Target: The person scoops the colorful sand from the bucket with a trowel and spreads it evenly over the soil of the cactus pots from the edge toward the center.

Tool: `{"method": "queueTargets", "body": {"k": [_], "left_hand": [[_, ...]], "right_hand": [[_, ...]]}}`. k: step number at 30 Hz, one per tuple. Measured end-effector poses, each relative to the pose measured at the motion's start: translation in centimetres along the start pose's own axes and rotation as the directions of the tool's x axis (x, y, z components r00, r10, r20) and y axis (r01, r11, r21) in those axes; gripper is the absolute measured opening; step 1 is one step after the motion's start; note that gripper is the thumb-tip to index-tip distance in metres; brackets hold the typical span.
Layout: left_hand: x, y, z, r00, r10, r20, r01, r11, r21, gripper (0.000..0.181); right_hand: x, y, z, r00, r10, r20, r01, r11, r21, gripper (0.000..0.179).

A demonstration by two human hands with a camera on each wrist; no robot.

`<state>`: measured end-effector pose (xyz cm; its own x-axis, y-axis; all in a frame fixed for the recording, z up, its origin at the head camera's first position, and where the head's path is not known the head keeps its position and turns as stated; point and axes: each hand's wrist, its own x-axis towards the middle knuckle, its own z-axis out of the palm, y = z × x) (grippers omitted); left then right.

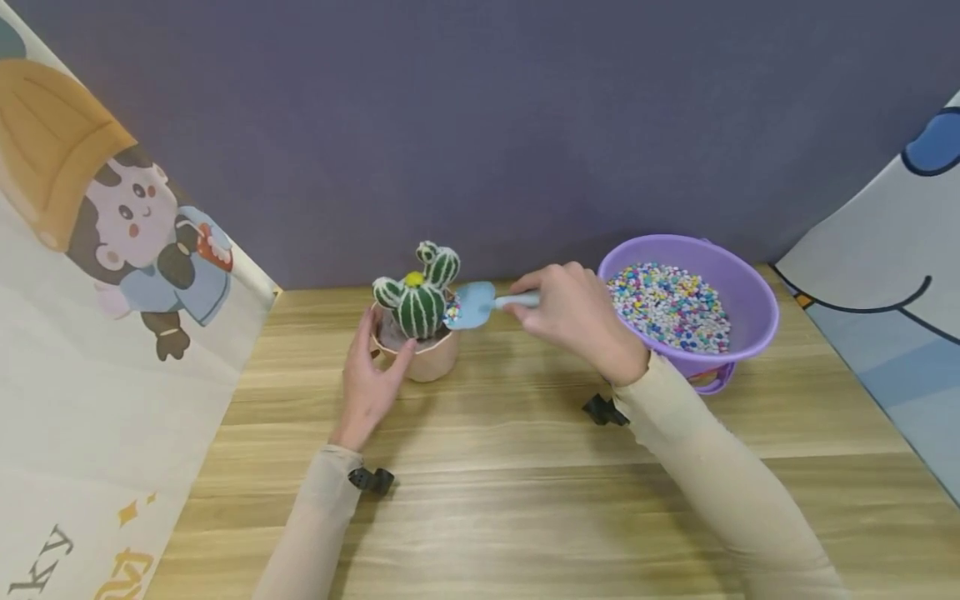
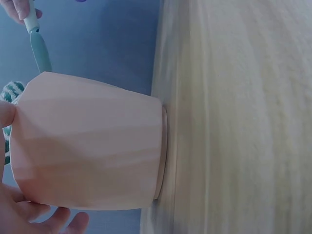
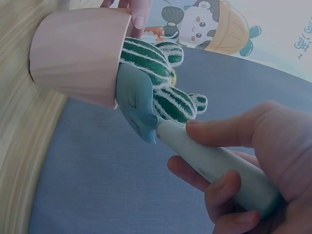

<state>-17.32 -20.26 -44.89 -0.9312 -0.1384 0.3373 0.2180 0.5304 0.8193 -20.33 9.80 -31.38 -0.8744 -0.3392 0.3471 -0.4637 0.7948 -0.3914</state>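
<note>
A potted cactus, green with white stripes and a yellow tip, stands in a pale pink flower pot on the table. My left hand grips the pot at its left side, thumb at the front rim and fingers round the far side. In my right hand is the handle of a light blue trowel. Its blade tips down over the pot's right rim, close beside the cactus. Small coloured beads lie at the blade's tip. From the right wrist view, the trowel overlaps the pot's edge.
Right of my right hand stands a purple bucket partly filled with multicoloured beads; its handle hangs at the front. A dark panel rises behind the wooden table. Cartoon-printed sheets flank both sides.
</note>
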Motion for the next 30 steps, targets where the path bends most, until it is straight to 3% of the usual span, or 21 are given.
{"method": "queueTargets", "body": {"k": [30], "left_hand": [[0.0, -0.07, -0.06, 1.0, -0.029, 0.002, 0.029, 0.998, -0.049, 0.095]], "right_hand": [[-0.29, -0.76, -0.41, 1.0, -0.027, 0.011, 0.028, 0.998, -0.05, 0.02]]}}
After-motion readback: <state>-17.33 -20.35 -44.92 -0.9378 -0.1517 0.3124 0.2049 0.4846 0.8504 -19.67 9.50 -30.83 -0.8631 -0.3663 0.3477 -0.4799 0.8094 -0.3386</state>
